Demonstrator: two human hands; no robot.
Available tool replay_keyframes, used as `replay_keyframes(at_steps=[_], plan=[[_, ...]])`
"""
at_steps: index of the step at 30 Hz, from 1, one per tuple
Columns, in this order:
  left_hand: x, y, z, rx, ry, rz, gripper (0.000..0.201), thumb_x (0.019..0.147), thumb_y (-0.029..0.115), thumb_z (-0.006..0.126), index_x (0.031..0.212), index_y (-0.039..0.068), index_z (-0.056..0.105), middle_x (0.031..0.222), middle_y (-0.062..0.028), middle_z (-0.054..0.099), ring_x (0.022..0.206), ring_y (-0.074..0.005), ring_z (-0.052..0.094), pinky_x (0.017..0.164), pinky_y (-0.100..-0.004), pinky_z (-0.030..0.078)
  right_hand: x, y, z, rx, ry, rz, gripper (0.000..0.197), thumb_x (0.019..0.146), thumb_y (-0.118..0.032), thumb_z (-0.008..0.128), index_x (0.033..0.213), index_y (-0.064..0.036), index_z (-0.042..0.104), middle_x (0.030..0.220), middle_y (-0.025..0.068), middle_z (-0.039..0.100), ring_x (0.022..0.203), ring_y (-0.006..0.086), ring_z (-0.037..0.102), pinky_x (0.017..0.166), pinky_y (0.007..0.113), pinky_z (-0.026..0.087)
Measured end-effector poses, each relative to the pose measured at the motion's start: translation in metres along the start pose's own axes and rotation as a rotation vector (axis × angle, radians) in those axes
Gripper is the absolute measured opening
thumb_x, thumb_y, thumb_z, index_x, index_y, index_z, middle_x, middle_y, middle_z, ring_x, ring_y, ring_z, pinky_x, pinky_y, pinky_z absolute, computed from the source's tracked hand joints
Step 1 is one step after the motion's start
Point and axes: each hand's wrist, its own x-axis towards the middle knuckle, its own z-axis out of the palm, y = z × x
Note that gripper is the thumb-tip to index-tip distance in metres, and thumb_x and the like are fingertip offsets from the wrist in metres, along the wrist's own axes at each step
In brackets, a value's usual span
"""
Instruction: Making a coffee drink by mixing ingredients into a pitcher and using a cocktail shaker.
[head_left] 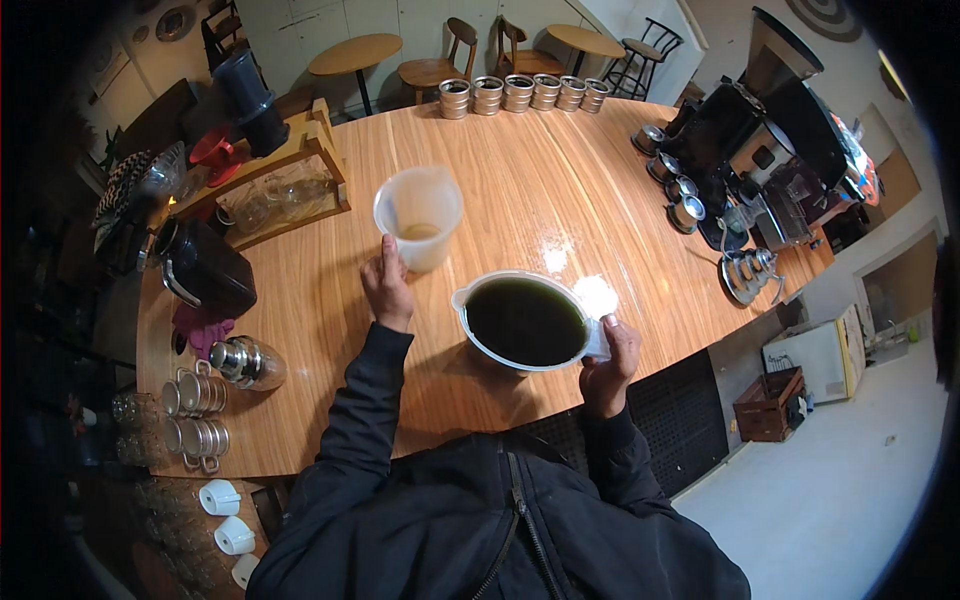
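1. Steadiness seems to matter most with the wide, translucent plastic pitcher of dark liquid (pixel 519 369), in front of the person's chest near the table's front edge; its dark greenish liquid (pixel 525 322) stands high, so level, slow handling would guard against slopping.

2. Control of that weight would likely be better with the handle held firmly and the wrist straight. Its spout faces left, opposite the handle, so a tilt toward that side would be the one to watch.

3. Right hand (pixel 610 368) grips this pitcher's handle, thumb uppermost and fingers curled beneath; the forearm, in a black sleeve, rises from below with the elbow bent close to the body.

4. Left hand (pixel 388 287) is closed at the near side of the tall, cloudy-white plastic pitcher (pixel 445 240), thumb pointing up along it; the handle itself is hidden. Only a little brownish liquid or residue shows at the bottom.

5. Left forearm reaches farther forward than the right, angled up over the light-brown wooden table (pixel 510 190). The cloudy pitcher stands farther out and to the left, near the other; whether either base touches the wood, I cannot tell.
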Motion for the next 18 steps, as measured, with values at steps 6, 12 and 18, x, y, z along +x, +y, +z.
replay_keyframes(at_steps=[6, 12, 18], plan=[[-0.053, 0.041, -0.011, 0.034, 0.044, 0.065, 0.054, 0.1, 0.027, 0.052, 0.053, 0.007, 0.036, 0.048, 0.0019, 0.032, 0.048, -0.0088, 0.031, 0.05, -0.0291, 0.03, 0.001, 0.062, -0.033, -0.171, -0.226, -0.455, 0.05, 0.093, -0.017, 0.065, 0.134, -0.0046, 0.039, 0.105, 0.0205, 0.059, 0.091, 0.032, 0.06, 0.079, 0.041, 0.05], [-0.083, 0.059, -0.017, 0.211, 0.099, 0.171, 0.05, 0.098, 0.026, 0.055, 0.057, 0.0, 0.046, 0.047, -0.0017, 0.04, 0.046, -0.0099, 0.037, 0.048, -0.0291, 0.031, 0.024, 0.072, -0.05, 0.007, -0.378, -0.268, 0.049, 0.098, -0.03, 0.06, 0.133, -0.0022, 0.04, 0.105, 0.0217, 0.059, 0.091, 0.0338, 0.061, 0.081, 0.043, 0.05], [-0.106, 0.072, -0.01, 0.29, 0.174, 0.235, 0.046, 0.096, 0.026, 0.058, 0.061, -0.003, 0.052, 0.047, -0.0033, 0.043, 0.046, -0.0093, 0.041, 0.045, -0.029, 0.03, 0.058, 0.008, -0.03, 0.069, -0.12, -0.016, 0.039, 0.091, -0.038, 0.061, 0.068, -0.0055, 0.06, 0.059, 0.0003, 0.055, 0.047, 0.007, 0.046, 0.041, 0.022, 0.028]])
